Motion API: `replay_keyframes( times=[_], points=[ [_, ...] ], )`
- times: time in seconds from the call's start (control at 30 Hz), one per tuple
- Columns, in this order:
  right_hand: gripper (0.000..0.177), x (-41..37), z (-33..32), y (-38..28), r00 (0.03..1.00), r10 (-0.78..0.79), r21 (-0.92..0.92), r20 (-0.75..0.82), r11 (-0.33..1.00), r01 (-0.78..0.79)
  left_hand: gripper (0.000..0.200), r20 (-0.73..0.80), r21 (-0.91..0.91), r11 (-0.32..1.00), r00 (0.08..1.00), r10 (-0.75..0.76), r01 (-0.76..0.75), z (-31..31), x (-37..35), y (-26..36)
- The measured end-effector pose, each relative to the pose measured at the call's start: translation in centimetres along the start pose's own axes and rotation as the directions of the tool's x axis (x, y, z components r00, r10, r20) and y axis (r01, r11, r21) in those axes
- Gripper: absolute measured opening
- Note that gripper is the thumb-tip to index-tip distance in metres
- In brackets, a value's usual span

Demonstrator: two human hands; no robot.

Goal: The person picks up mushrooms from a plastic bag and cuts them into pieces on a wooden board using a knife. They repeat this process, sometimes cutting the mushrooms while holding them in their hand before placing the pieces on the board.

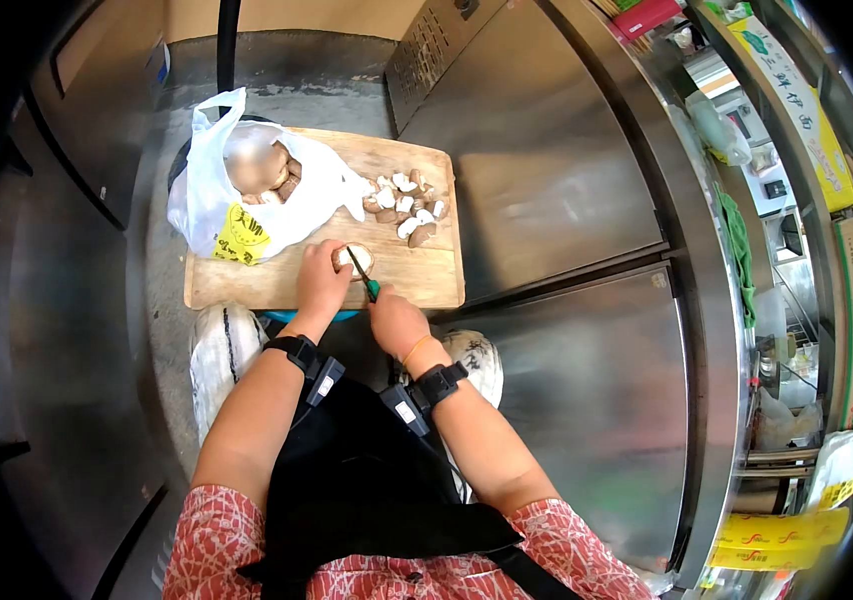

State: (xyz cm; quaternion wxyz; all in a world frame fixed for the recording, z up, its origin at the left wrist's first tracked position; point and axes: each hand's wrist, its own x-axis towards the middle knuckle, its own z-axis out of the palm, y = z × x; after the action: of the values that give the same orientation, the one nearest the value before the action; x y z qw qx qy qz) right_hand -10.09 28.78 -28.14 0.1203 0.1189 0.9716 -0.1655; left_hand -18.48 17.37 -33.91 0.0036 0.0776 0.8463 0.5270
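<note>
On the wooden cutting board [417, 292], my left hand [323, 277] holds a mushroom [355, 260] with its pale underside up. My right hand [399, 322] is closed round the green handle of a small knife [373, 289], whose dark blade lies over the mushroom. Cut mushroom pieces [421, 235] are piled at the board's right side. To the left, an open white plastic bag [209, 185] with a yellow label holds several whole brown mushrooms [290, 181]; part of its inside is blurred.
Steel cabinet doors [547, 130] stand close on the right, and a dark metal panel [77, 300] on the left. My shoes [222, 350] flank the near edge of the board. Shelves with packages and a green cloth [737, 255] are at far right.
</note>
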Motion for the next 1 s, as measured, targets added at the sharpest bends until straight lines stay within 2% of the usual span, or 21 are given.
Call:
replay_keyframes(
  times=[0.13, 0.37, 0.6, 0.7, 0.77, 0.87, 0.97, 1.0],
  points=[
    [0.030, -0.6, -1.0, -0.6, 0.999, 0.000, -0.060, 0.034, 0.998, 0.002, 0.032, -0.008, 0.029, 1.000, 1.000, 0.005, -0.004, -0.2, 0.0, 0.3],
    [0.032, -3.5, 0.4, -0.9, 0.993, 0.116, -0.028, 0.021, 0.993, -0.116, 0.030, 0.046, 0.055, 0.998, 0.998, -0.044, 0.041, -0.6, 0.0, 0.8],
    [0.028, -3.4, 2.8, 0.7, 0.998, 0.049, -0.008, -0.043, 0.999, -0.050, 0.031, 0.065, 0.057, 0.998, 0.998, 0.001, -0.005, -1.1, 0.2, 0.7],
    [0.027, -4.3, 2.4, 0.5, 0.995, 0.091, 0.023, -0.028, 0.996, -0.090, 0.032, 0.075, 0.084, 0.996, 0.997, -0.008, 0.002, -1.5, 0.4, 0.7],
    [0.026, -4.8, 2.6, 1.2, 0.995, 0.096, 0.005, -0.039, 0.995, -0.096, 0.032, 0.112, 0.061, 0.998, 0.993, -0.028, 0.021, -1.7, 0.2, 0.4],
    [0.025, -4.9, 2.3, 2.1, 0.996, 0.075, -0.049, -0.047, 0.996, -0.077, 0.031, 0.068, 0.032, 0.999, 0.998, 0.013, -0.015, -2.0, 0.2, 0.5],
    [0.025, -4.4, 3.0, 3.2, 0.982, 0.002, -0.026, -0.188, 1.000, -0.007, 0.022, 0.056, 0.066, 0.998, 0.998, -0.001, -0.003, -2.4, 0.1, 0.0],
    [0.024, -4.2, 3.1, 3.4, 0.983, 0.041, -0.009, -0.177, 0.999, -0.043, 0.019, 0.045, 0.024, 0.999, 0.999, -0.021, 0.020, -2.1, 0.3, -0.9]
  ],
)
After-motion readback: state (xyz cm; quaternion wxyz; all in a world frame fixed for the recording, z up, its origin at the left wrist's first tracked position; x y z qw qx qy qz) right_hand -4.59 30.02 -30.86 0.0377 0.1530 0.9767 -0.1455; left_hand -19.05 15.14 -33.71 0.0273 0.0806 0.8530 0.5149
